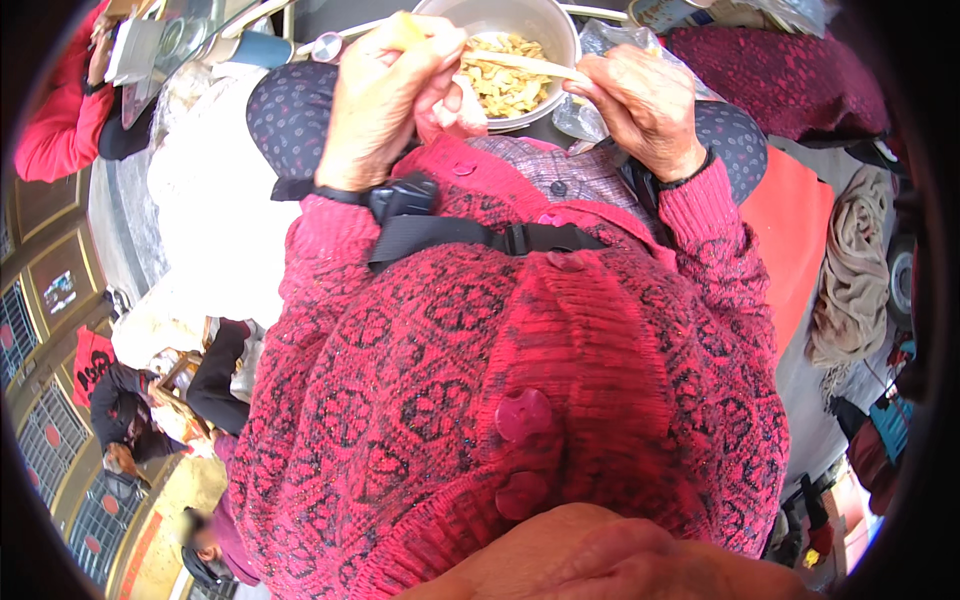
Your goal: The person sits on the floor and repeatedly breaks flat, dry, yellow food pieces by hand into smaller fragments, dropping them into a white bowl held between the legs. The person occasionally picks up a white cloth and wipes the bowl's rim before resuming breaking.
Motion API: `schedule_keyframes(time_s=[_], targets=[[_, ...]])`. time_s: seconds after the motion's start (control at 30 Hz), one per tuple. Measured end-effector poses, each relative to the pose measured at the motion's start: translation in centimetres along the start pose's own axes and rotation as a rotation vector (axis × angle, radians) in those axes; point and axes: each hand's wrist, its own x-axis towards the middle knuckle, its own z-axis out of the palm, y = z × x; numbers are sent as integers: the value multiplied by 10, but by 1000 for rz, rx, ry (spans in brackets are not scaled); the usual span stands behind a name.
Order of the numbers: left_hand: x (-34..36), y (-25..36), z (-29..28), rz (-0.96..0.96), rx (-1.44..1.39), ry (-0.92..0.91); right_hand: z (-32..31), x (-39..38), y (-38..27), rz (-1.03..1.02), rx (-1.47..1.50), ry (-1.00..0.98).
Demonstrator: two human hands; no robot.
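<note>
A long pale strip (pixel 525 66), whose kind I cannot tell, stretches between my hands above a bowl. My left hand (pixel 385 100) is closed, with its thumb and fingers pinched at the strip's left end. My right hand (pixel 645 105) grips the other end between thumb and curled fingers. Beneath the strip, a round whitish bowl (pixel 562 30) holds many yellowish, thin pieces (pixel 510 92), which look like cut strips of food. The bowl sits at my lap, between my knees.
Clear plastic bags (pixel 582 118) lie right of the bowl. A blue cylindrical container (pixel 262 50) stands to the left, near a glass-topped surface. A dark red patterned cloth (pixel 780 75) is at the upper right, a beige scarf (pixel 852 265) further right. Other people sit on the left.
</note>
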Motion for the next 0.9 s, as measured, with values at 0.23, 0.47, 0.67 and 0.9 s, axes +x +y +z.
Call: schedule_keyframes(time_s=[0.23, 0.47, 0.67, 0.9], targets=[[12, 33, 23, 97, 634, -54, -12, 24, 2, -333, -160, -29], [10, -1, 26, -516, -132, -324, -10, 33, 6, -380, -159, -104], [8, 16, 22, -371, -98, -510, 20, 26, 8, -17, 508, 15], [20, 8, 42, 193, 592, -359, 40, 8, -5, 686, 1207, 2]])
